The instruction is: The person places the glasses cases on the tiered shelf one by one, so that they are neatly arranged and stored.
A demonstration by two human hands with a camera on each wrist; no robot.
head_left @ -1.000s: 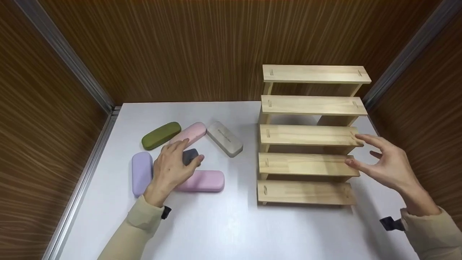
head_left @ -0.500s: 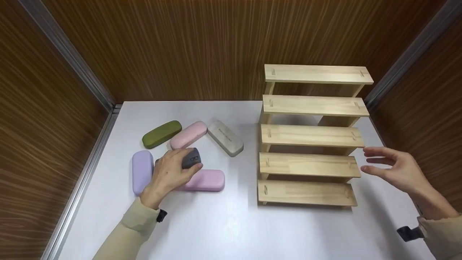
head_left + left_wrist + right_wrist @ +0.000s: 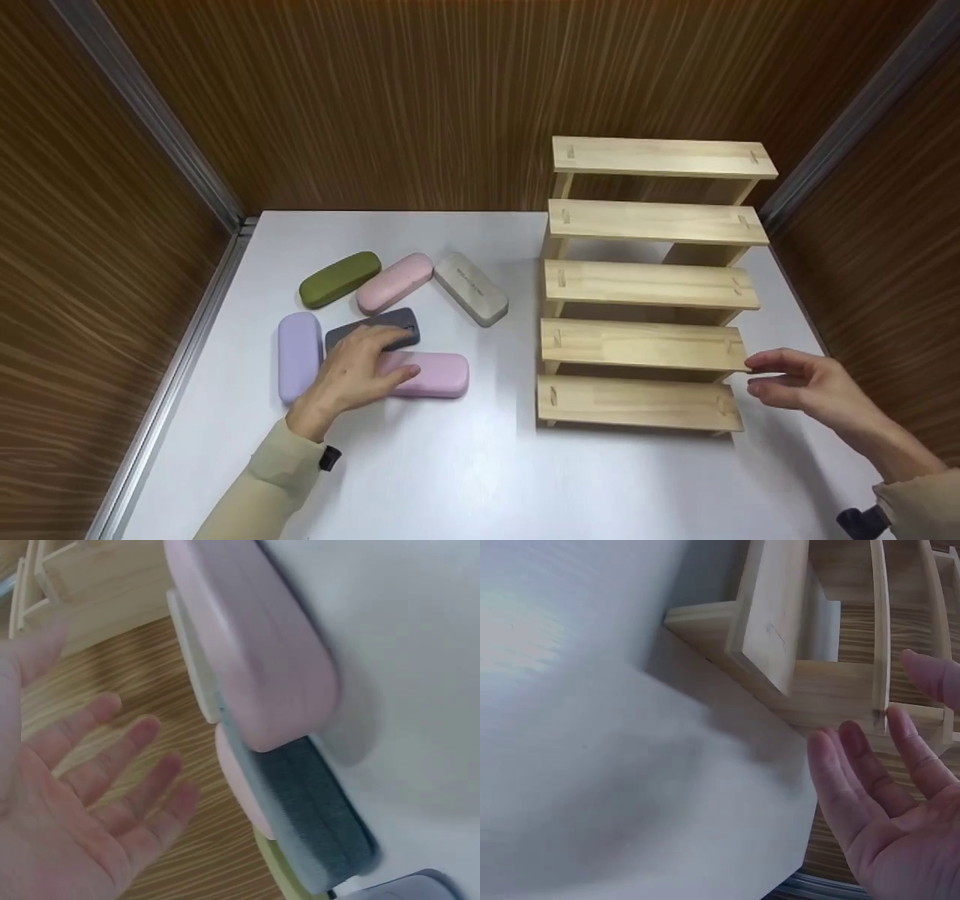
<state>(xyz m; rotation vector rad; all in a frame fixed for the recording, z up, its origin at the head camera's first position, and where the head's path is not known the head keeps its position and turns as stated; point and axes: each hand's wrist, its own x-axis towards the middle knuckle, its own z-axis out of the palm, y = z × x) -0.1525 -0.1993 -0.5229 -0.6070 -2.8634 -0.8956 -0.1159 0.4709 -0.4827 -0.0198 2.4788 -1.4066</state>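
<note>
Left hand (image 3: 352,375) spread loosely, gripping nothing, over dark grey case (image 3: 382,319) and pink case (image 3: 442,375), pink lying in front. Lilac case (image 3: 298,356) just left; olive case (image 3: 340,280), pale pink case (image 3: 395,283), off-white case (image 3: 471,290) behind, the last's lettering too small to read. Right hand (image 3: 821,394) relaxed, nothing held, by wooden rack (image 3: 649,285); contact unclear.

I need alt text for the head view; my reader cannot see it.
A left hand hovers over a dark-grey glasses case and a pink case on a white table, near a lavender case, olive-green case, light-pink case and off-white case. The right hand is beside a five-tier wooden shelf.
</note>
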